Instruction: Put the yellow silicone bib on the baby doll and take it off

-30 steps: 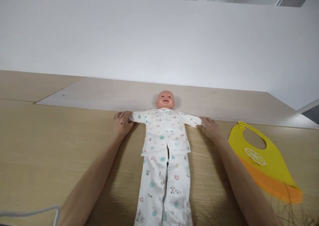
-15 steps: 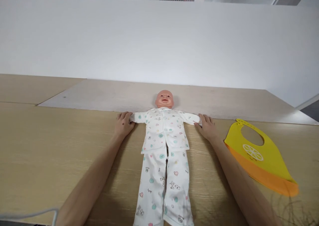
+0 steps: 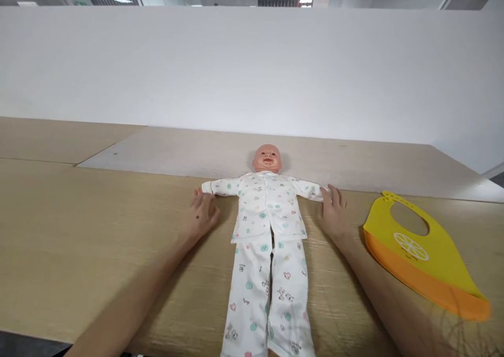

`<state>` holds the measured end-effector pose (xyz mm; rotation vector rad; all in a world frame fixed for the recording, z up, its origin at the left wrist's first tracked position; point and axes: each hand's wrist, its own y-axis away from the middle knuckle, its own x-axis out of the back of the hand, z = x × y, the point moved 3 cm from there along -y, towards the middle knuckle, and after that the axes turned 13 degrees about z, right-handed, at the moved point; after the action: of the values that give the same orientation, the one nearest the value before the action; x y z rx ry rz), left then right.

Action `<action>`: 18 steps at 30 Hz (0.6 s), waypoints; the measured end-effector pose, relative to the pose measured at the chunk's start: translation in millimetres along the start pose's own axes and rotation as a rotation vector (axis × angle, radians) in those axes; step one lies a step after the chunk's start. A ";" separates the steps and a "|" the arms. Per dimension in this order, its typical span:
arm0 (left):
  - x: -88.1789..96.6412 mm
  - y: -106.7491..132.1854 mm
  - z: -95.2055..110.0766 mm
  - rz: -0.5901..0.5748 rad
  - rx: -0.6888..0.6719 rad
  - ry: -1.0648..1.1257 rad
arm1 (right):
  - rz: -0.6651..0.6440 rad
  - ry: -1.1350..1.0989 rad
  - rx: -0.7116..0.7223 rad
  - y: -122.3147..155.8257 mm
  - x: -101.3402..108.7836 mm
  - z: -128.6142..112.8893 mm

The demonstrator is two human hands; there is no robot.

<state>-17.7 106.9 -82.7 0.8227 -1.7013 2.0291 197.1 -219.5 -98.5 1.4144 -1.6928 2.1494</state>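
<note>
A baby doll [image 3: 267,158] lies face up in the middle of the table, its arms out to the sides. It wears a white printed long-sleeved top [image 3: 270,210] and matching trousers [image 3: 289,294]. My left hand [image 3: 202,215], slightly blurred, is just below the cuff at the left of the view, fingers loosely bent and apart, holding nothing. By the opposite cuff is my right hand [image 3: 334,212], its fingers spread at the sleeve end; whether they touch it I cannot tell. The doll's feet are not visible.
To the right of my right forearm a yellow bib [image 3: 425,247] with an orange pocket lies flat on the wooden table [image 3: 98,231]. A white partition [image 3: 252,68] stands along the table's back edge.
Both hands have loosened from the doll's sleeve ends and drawn back slightly toward me. The doll stays lying as before; the whole view has shifted a little.
</note>
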 end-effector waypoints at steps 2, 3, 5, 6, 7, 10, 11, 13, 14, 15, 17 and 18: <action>10.2 10.0 20.1 -0.078 -0.099 0.055 | -0.015 -0.116 0.077 10.0 12.8 -11.7; 16.0 14.1 30.5 -0.086 -0.137 0.075 | -0.030 -0.194 0.119 15.8 20.0 -17.2; 29.1 20.8 51.7 -0.070 -0.264 0.121 | -0.051 -0.346 0.184 28.4 36.4 -26.2; 37.0 23.9 62.8 -0.036 -0.380 0.143 | -0.060 -0.403 0.214 34.9 45.2 -29.9; 45.1 27.0 72.8 0.002 -0.494 0.162 | -0.064 -0.444 0.253 41.4 54.3 -33.6; 65.2 35.0 95.0 0.073 -0.705 0.232 | -0.055 -0.498 0.433 58.7 81.1 -46.0; 69.2 37.1 100.6 0.085 -0.732 0.255 | -0.041 -0.512 0.493 62.8 89.1 -50.6; 73.3 40.9 110.3 0.116 -0.755 0.293 | -0.006 -0.537 0.577 66.9 102.3 -59.9; 73.5 42.8 114.7 0.130 -0.756 0.309 | 0.010 -0.550 0.608 67.2 107.3 -64.9; 72.9 44.6 118.8 0.143 -0.754 0.324 | 0.022 -0.563 0.646 66.9 111.4 -70.2; 70.3 49.0 126.0 0.146 -0.764 0.348 | 0.044 -0.582 0.728 65.7 117.4 -80.8; 68.8 51.2 128.8 0.143 -0.763 0.353 | 0.052 -0.587 0.762 65.3 119.5 -85.5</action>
<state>-76.1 -35.2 -64.4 0.0859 -2.1049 1.2946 40.5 -232.4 -63.9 2.3924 -1.0012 2.7483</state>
